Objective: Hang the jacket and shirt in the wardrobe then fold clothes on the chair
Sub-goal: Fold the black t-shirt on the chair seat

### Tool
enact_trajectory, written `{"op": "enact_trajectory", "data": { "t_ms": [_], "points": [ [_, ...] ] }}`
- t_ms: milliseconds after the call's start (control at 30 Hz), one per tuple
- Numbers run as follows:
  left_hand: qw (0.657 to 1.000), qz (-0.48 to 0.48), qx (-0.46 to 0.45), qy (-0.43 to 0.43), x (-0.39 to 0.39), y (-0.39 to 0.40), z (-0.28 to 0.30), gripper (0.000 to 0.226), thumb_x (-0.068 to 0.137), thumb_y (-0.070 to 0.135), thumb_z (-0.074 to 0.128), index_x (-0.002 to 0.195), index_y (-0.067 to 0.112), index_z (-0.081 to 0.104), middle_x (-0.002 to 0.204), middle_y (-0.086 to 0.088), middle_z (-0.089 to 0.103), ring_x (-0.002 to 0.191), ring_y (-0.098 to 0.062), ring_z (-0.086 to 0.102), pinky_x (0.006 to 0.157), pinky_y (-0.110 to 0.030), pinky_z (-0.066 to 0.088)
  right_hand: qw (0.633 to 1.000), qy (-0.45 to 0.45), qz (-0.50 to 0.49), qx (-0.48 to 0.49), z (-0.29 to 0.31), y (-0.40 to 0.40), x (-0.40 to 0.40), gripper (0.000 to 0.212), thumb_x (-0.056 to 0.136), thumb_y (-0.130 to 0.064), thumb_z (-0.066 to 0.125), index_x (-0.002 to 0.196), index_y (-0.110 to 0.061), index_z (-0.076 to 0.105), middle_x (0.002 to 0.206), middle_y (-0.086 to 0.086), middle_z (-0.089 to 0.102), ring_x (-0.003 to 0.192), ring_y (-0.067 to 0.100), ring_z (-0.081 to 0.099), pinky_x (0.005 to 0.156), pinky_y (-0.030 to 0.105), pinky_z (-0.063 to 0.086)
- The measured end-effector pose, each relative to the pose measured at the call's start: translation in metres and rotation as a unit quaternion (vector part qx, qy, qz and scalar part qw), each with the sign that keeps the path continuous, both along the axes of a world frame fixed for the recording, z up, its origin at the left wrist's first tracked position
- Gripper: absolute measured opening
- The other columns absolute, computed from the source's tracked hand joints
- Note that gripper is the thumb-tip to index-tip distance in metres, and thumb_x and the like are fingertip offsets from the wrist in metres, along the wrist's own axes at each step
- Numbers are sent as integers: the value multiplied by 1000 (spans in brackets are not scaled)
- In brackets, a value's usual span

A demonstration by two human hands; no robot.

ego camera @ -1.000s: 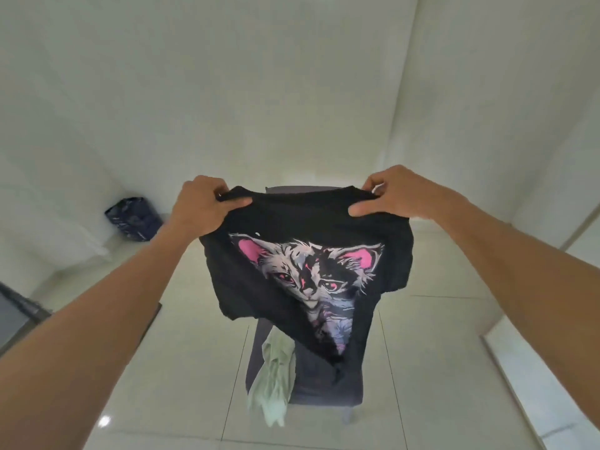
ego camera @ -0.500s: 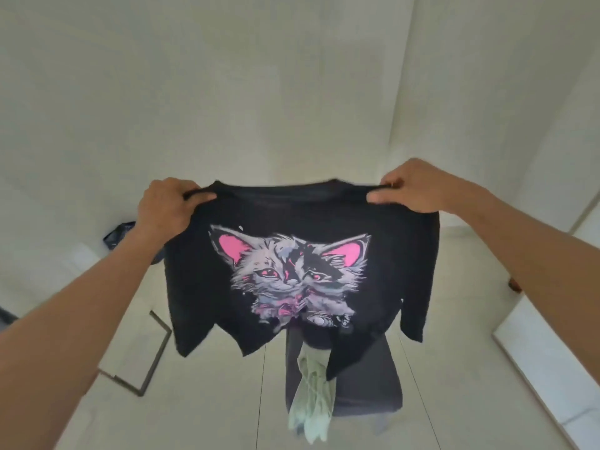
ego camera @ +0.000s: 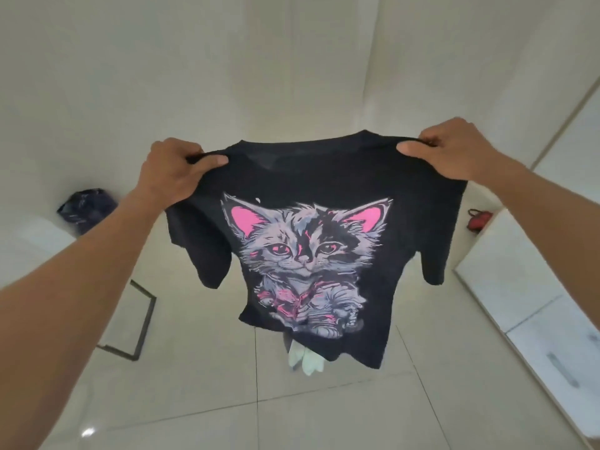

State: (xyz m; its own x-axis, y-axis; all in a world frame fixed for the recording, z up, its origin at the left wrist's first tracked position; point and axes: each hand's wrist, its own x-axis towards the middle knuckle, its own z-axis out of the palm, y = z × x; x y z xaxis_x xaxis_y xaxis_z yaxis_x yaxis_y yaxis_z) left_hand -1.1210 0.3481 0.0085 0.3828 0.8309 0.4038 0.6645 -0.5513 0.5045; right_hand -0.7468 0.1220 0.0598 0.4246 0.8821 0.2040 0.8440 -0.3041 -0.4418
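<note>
Head view: you hold a black T-shirt (ego camera: 324,177) up at the centre of the frame, its grey and pink cat print (ego camera: 306,254) facing you. Your left hand (ego camera: 172,170) pinches the shirt's shoulder at centre left, thumb on the front and fingers curled behind the cloth. Your right hand (ego camera: 454,147) pinches the other shoulder at upper right in the same way. The shirt hangs spread between both hands, the neckline taut along the top and both short sleeves drooping below your wrists.

No open container shows its contents. A dark blue bag (ego camera: 87,209) sits on the floor at the left edge by the wall; what it holds cannot be made out. A white cabinet (ego camera: 519,287) with a drawer handle runs along the right edge, cut off by the frame.

The shirt hides most of what is behind it. Only a scrap of pale green cloth (ego camera: 305,358) pokes out under its hem at lower centre; what it lies on is covered. A small red object (ego camera: 479,219) at right, just past the sleeve, is too small to identify. A dark metal frame (ego camera: 143,319) lies on the pale tiled floor (ego camera: 227,401) at lower left, partly behind your left forearm.
</note>
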Motion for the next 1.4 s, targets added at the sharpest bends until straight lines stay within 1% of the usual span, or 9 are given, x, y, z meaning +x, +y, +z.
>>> {"op": "enact_trajectory", "data": {
  "t_ms": [200, 300, 467, 600, 733, 833, 967, 1133, 1400],
  "points": [
    [997, -32, -49, 44, 10, -32, -19, 52, 90, 48, 69, 68, 1, 65, 63, -19, 60, 66, -32, 58, 64, -35, 42, 989, 130, 19, -62, -15, -31, 16, 45, 83, -58, 70, 73, -14, 72, 72, 3, 67, 66, 19, 62, 61, 26, 44],
    [991, -40, -109, 65, 19, -55, -40, 42, 86, 45, 73, 58, 15, 63, 54, -6, 55, 57, -23, 51, 58, -30, 37, 983, 111, 46, -140, -33, -50, 31, 40, 84, -56, 70, 75, -18, 73, 77, 2, 67, 73, 19, 62, 58, 25, 41],
    [978, -12, -183, 100, 39, -112, -96, 49, 85, 39, 75, 50, 15, 53, 46, 0, 41, 51, -20, 39, 47, -21, 29, 972, 88, 84, -202, -103, -71, 66, 48, 85, -57, 67, 65, -14, 65, 63, 3, 55, 65, 19, 52, 61, 29, 37],
    [960, 15, -242, 144, 48, -161, -138, 46, 85, 40, 75, 53, 13, 57, 48, -1, 46, 54, -21, 44, 54, -31, 34, 952, 133, 120, -249, -154, -96, 91, 45, 85, -60, 67, 63, -21, 69, 65, 2, 60, 64, 16, 54, 66, 30, 41],
    [946, 11, -268, 182, 58, -197, -166, 35, 89, 34, 73, 60, 17, 64, 52, 2, 55, 55, -16, 52, 54, -26, 36, 919, 186, 128, -323, -192, -119, 114, 41, 81, -61, 70, 65, -24, 73, 61, -7, 61, 65, 13, 54, 67, 28, 41],
    [935, 14, -288, 206, 61, -201, -182, 24, 93, 31, 69, 71, 21, 69, 62, 5, 62, 66, -16, 60, 59, -26, 39, 903, 213, 136, -348, -212, -117, 129, 44, 80, -59, 72, 73, -16, 74, 71, 2, 63, 71, 15, 55, 72, 30, 41],
    [939, 44, -266, 212, 80, -170, -201, 21, 99, 22, 60, 87, 9, 72, 75, -4, 64, 81, -29, 61, 68, -31, 38, 910, 210, 125, -335, -231, -84, 146, 31, 89, -48, 69, 80, -19, 76, 88, 11, 72, 85, 26, 65, 82, 37, 49],
    [951, 88, -232, 186, 129, -82, -241, 24, 101, 20, 54, 96, 3, 70, 85, -15, 66, 88, -38, 61, 72, -33, 39, 949, 180, 64, -250, -269, 6, 170, 24, 99, -32, 59, 92, -12, 70, 75, 5, 64, 71, 21, 57, 62, 28, 40],
    [948, 114, -198, 220, 235, 118, -352, 31, 103, 31, 50, 107, 8, 71, 101, -15, 55, 98, -38, 58, 74, -44, 47, 971, 78, -149, -170, -391, 204, 212, 21, 98, -33, 52, 101, -23, 70, 106, 11, 62, 100, 35, 59, 79, 37, 46]
  ]
}}
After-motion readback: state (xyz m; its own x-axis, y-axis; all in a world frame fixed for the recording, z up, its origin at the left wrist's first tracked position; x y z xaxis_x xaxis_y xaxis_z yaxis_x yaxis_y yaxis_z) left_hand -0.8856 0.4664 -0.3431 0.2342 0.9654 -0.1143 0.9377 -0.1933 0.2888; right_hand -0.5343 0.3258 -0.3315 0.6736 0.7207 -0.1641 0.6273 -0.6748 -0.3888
